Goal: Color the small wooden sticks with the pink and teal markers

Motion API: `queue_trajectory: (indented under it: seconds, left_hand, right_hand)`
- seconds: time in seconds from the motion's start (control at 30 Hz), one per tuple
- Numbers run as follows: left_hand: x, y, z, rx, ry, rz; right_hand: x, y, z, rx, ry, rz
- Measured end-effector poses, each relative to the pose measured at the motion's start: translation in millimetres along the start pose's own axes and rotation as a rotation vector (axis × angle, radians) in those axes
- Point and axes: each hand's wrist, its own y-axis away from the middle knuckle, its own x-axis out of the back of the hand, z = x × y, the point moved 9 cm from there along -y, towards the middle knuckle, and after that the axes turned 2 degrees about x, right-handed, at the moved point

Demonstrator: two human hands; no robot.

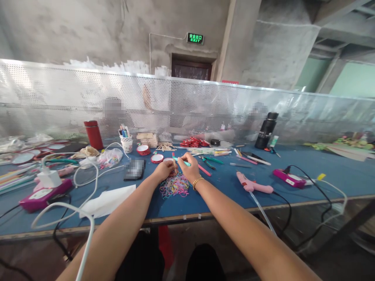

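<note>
My left hand point(165, 171) is closed in a pinch on a narrow wooden stick point(175, 164) with a red upper end, held roughly upright. Close beside it, my right hand point(191, 168), a gold bracelet at the wrist, grips a teal marker point(184, 161). The marker points toward the stick; whether they touch cannot be made out. Below both hands lies a tangled heap of thin, colourful elastic bands point(175, 187). Right of my right hand rests a red-pink pen point(204, 170), with green-handled pliers point(208, 162) beyond it.
A phone point(134, 170) and white paper point(108, 200) lie left. Small round red-rimmed pieces point(157, 158) sit behind my hands. A pink glue gun point(254, 183) and purple power strip point(288, 179) are right. A red flask point(93, 135) and black bottle point(265, 132) stand near the perforated screen point(187, 105).
</note>
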Motion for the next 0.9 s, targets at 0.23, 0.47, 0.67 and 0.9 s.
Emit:
queue_trajectory:
  seconds: [0.23,0.47,0.67,0.9]
  left_hand:
    - [2.2,0.2,-0.9,0.02,-0.01,0.035]
    - [1.2,0.6,-0.6,0.016,-0.011,0.028]
    - [2.6,0.7,-0.9,0.022,-0.045,0.044]
    - [1.9,3.4,1.3,0.018,-0.003,0.041]
  right_hand:
    - [8.3,0.6,-5.7,0.032,0.073,0.06]
    - [2.0,1.6,-7.6,0.051,0.041,0.012]
    - [4.9,1.6,-6.2,0.048,0.078,0.035]
    - [0.1,2.4,-9.6,0.032,0.078,-0.019]
